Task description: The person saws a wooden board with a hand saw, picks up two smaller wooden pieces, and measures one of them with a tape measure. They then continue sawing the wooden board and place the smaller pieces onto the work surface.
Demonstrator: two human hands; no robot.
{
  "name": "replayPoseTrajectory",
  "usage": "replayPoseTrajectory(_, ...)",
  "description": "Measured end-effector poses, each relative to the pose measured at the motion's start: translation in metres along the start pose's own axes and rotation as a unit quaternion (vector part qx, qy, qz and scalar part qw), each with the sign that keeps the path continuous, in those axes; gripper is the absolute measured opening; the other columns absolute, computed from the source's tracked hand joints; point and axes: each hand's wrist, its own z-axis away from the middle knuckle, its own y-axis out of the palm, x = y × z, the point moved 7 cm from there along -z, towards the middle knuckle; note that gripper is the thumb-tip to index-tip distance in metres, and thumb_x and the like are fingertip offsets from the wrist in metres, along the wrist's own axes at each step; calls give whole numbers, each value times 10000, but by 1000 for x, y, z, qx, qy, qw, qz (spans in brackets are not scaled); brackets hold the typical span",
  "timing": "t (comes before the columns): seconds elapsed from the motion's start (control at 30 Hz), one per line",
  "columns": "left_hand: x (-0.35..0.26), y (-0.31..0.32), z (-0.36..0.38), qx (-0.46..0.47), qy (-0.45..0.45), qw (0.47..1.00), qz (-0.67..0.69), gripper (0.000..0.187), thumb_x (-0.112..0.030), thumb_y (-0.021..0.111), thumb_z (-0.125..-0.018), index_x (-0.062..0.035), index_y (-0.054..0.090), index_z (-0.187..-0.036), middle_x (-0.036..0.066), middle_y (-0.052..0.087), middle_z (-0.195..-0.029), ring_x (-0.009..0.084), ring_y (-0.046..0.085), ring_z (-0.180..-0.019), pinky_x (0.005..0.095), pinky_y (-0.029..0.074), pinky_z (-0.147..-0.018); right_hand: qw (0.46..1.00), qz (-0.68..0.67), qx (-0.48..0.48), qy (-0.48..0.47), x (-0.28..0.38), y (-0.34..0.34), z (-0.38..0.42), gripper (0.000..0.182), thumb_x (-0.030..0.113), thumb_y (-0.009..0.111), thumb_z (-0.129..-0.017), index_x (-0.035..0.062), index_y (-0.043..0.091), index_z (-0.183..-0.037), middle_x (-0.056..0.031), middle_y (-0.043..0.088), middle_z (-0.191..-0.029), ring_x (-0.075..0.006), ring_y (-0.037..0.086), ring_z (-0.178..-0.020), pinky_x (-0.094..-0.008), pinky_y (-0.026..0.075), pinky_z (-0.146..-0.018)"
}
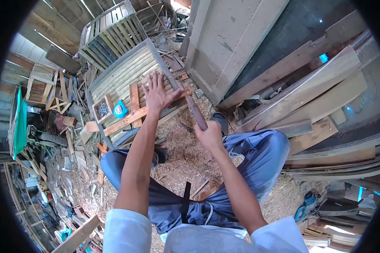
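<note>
My left hand [157, 96] lies spread on a slatted wooden panel [128, 69] with a grey frame, its thumb reaching toward the panel's right edge. My right hand [210, 134] is closed around the lower end of a brown wooden stick [194, 109]. The stick's far end comes up close to my left thumb, at the panel's corner. Beside my left hand, a short reddish board [134, 99] and a longer wood strip [124, 122] lie across the slats. A turquoise tape measure [120, 109] sits next to a small wooden box of nails [102, 109].
A slatted crate [112, 33] stands behind the panel. Large door-like panels [230, 42] and long planks [308, 97] lean at the right. Sawdust [181, 147] covers the ground between my legs. Wood scraps [78, 156] and a green sheet [20, 124] are at the left.
</note>
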Motion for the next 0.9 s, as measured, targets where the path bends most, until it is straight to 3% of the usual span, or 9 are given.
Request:
replayPoseTrajectory(0.1,3,1,1,-1,17,1000,0,1130,-833,507,-715,-76,243,-1511,151,122,-1603,353,77,-1481,621,101,-1148,1000,-4,-9,-29,-4,4,6,289,209,649,-812,-43,619,-675,-247,569,-607,-421,613,-604,-447,470,-546)
replayPoseTrajectory(0.3,0,-1,-2,6,4,1000,4,1111,-824,506,-728,-80,245,-1511,160,122,-1601,379,74,-1476,626,86,-1147,997,-22,10,79,-36,-13,78,271,204,665,-787,-30,607,-663,-236,566,-610,-401,624,-603,-439,468,-535)
replayPoseTrajectory(0.43,2,4,0,3,21,1000,10,1099,-803,528,-737,-85,236,-1516,169,108,-1602,381,61,-1477,627,78,-1147,999,-33,-39,5,-24,15,8,268,232,646,-801,-15,636,-697,-233,569,-612,-407,625,-610,-444,470,-551)
replayPoseTrajectory(0.53,3,5,2,10,22,999,25,1090,-783,544,-741,-81,235,-1515,169,104,-1603,381,54,-1478,628,69,-1146,999,-35,-17,-14,-14,17,-9,285,197,656,-794,-59,583,-692,-234,503,-560,-348,590,-501,-412,436,-509)
replayPoseTrajectory(0.57,2,4,2,6,25,999,31,1088,-781,545,-741,-78,239,-1513,170,105,-1603,383,55,-1477,629,66,-1146,998,-21,-49,-44,-25,18,5,276,185,652,-797,-56,586,-678,-235,508,-554,-364,593,-513,-412,440,-509)
replayPoseTrajectory(0.7,-5,-3,-3,1,20,1000,7,1091,-783,535,-742,-64,243,-1509,169,113,-1602,377,58,-1479,621,66,-1150,1000,-17,-7,23,-48,-6,75,248,196,637,-792,-31,613,-695,-222,540,-571,-352,632,-546,-417,450,-509)
replayPoseTrajectory(0.8,-3,-1,5,11,8,1000,20,1093,-799,519,-740,-51,273,-1498,166,114,-1602,374,69,-1478,619,88,-1150,999,-17,-22,37,-62,8,51,253,194,642,-793,-36,614,-692,-218,526,-557,-343,622,-524,-415,436,-496)
replayPoseTrajectory(0.87,-4,-2,1,3,12,1000,20,1095,-806,513,-739,-46,282,-1493,164,114,-1602,374,75,-1477,621,94,-1149,998,-29,-30,-41,-46,17,2,252,183,649,-792,-39,609,-680,-218,527,-553,-349,613,-516,-418,426,-489)
replayPoseTrajectory(0.9,-7,-7,0,7,9,999,33,1111,-821,494,-737,-43,272,-1499,159,116,-1603,368,79,-1478,621,91,-1150,999,-32,-24,-24,-45,18,-7,254,181,650,-792,-42,604,-678,-216,525,-551,-340,609,-508,-416,424,-488)
